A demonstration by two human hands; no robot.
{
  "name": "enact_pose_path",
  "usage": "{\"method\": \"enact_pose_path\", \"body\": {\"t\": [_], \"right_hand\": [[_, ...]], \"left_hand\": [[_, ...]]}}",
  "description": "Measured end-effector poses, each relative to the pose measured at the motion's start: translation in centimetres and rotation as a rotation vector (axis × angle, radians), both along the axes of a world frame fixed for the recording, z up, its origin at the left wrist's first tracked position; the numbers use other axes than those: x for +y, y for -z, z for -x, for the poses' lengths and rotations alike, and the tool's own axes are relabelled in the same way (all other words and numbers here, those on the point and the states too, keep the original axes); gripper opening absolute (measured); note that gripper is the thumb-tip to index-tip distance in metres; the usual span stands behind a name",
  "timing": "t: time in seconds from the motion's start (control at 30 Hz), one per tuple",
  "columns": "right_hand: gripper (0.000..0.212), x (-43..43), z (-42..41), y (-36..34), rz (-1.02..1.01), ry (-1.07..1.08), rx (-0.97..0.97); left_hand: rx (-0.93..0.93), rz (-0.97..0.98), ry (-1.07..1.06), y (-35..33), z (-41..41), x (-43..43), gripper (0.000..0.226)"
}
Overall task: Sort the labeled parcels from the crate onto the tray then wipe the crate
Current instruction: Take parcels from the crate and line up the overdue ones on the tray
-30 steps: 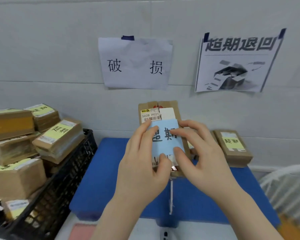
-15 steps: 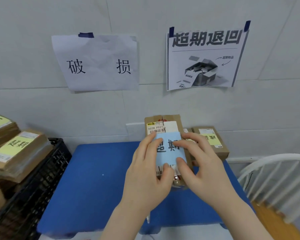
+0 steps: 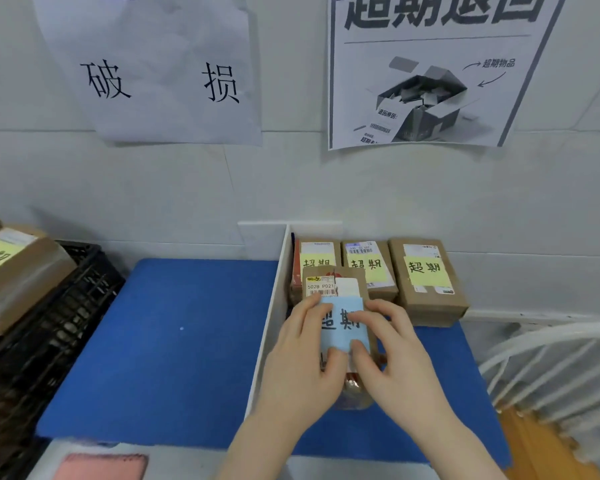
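Observation:
Both my hands hold a brown parcel (image 3: 336, 285) with a light blue label over the right half of the blue tray (image 3: 174, 341). My left hand (image 3: 305, 362) grips its left side, thumb on the label's lower edge. On the parcel's right side my right hand (image 3: 392, 355) does the same, fingers lying across the label. Three brown parcels with yellow labels (image 3: 426, 278) stand in a row behind it by the wall. The black crate (image 3: 49, 327) at the left carries more yellow-labeled parcels (image 3: 18, 271).
A white divider (image 3: 274, 317) splits the tray into left and right halves. Two paper signs (image 3: 160, 74) hang on the wall above. A pink cloth (image 3: 101, 465) lies at the near edge. At the right stands a white chair (image 3: 551, 362).
The view has swung right and come closer. My hands have carried the parcel down into the tray's right half, in front of the row of three parcels.

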State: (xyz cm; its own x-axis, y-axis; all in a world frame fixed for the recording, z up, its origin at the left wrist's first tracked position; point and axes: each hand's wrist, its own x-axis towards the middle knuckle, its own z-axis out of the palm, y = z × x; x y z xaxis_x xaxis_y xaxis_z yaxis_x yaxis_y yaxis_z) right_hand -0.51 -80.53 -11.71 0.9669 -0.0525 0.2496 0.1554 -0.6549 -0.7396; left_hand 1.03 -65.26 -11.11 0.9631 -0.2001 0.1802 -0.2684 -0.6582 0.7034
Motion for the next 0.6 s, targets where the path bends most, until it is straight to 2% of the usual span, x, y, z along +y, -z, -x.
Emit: {"method": "enact_pose_path", "body": {"t": [0.2,0.4,0.6], "right_hand": [[0.030,-0.2,-0.8,5.7,0.026,-0.078,0.162],[0.032,0.2,-1.7,7.3,0.025,-0.115,0.145],[0.034,0.9,-3.3,7.4,-0.002,-0.144,0.140]], "left_hand": [[0.170,0.005,-0.080,5.5,-0.2,-0.7,0.051],[0.152,-0.035,-0.119,6.3,-1.1,-0.6,0.048],[0.109,-0.214,-0.124,5.1,-2.8,0.0,0.048]]}}
